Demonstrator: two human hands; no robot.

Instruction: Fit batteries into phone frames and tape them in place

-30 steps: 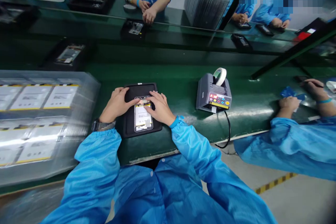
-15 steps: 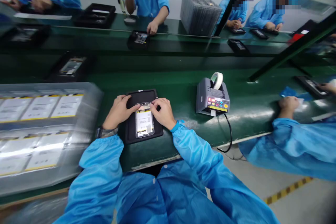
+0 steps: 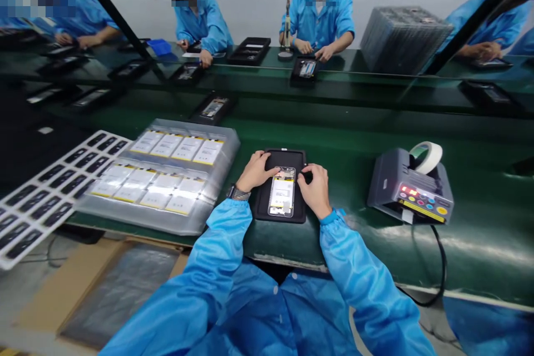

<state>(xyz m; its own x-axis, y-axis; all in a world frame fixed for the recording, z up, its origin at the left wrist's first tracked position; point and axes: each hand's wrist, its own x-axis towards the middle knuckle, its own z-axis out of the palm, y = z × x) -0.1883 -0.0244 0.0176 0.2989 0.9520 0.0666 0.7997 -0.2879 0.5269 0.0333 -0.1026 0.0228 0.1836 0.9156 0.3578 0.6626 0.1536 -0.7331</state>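
An open phone body (image 3: pixel 276 208) with a white battery (image 3: pixel 282 192) inside lies in a black tray (image 3: pixel 261 208) in front of me. My left hand (image 3: pixel 256 171) rests at the tray's left side. Its thumb reaches out onto the top of the phone, apart from the fingers, which lie along the tray's upper left edge. At the phone's right edge, my right hand (image 3: pixel 315 188) has its fingers curled in against the thumb. What lies between those fingertips, if anything, is too small to make out.
Left of the tray lies a clear plastic blister tray (image 3: pixel 214 192) of batteries, beside a white sheet of black pieces (image 3: pixel 54 181). A tape dispenser (image 3: pixel 386 181) stands to the right, its cable (image 3: pixel 443 267) hanging over the bench edge. Across the bench, co-workers (image 3: pixel 323 16) handle phones.
My view has swung left, so the bench shifts rightward and more of the battery tray shows. My right hand has drawn slightly back from the phone's top; my left thumb still touches it.
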